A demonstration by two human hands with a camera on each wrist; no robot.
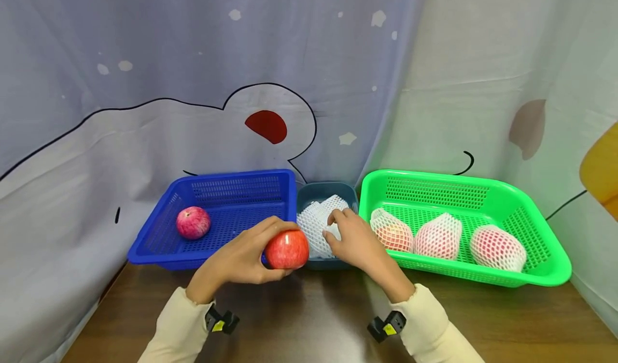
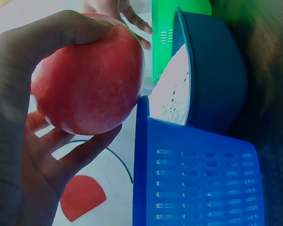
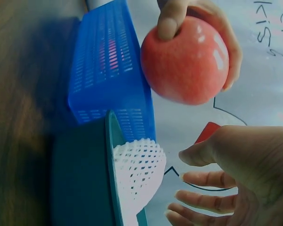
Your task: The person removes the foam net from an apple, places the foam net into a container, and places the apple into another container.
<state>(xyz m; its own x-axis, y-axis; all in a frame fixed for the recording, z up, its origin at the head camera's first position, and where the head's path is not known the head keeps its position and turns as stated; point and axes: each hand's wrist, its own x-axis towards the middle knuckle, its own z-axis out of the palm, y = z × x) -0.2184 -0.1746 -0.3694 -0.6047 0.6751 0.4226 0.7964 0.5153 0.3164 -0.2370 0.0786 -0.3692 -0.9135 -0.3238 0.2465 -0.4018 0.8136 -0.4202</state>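
Note:
My left hand [image 1: 251, 253] grips a red apple [image 1: 287, 249], thumb on one side and fingers round the other, held above the front right corner of the blue basket [image 1: 212, 254]. Over the small teal bin [image 1: 324, 264] hovers my right hand [image 1: 356, 241], its fingers loosely bent with nothing between them. White foam net sleeves [image 1: 314, 224] fill that bin; in the right wrist view one foam sleeve [image 3: 139, 165] pokes above the rim, below the fingertips. Another apple [image 1: 193, 223] lies in the blue basket's left part.
To the right, a green basket [image 1: 463, 267] holds three net-wrapped apples [image 1: 438, 236] in a row. All the containers stand side by side on a brown wooden table [image 1: 338, 320]. Behind them hangs a printed curtain [image 1: 203, 57].

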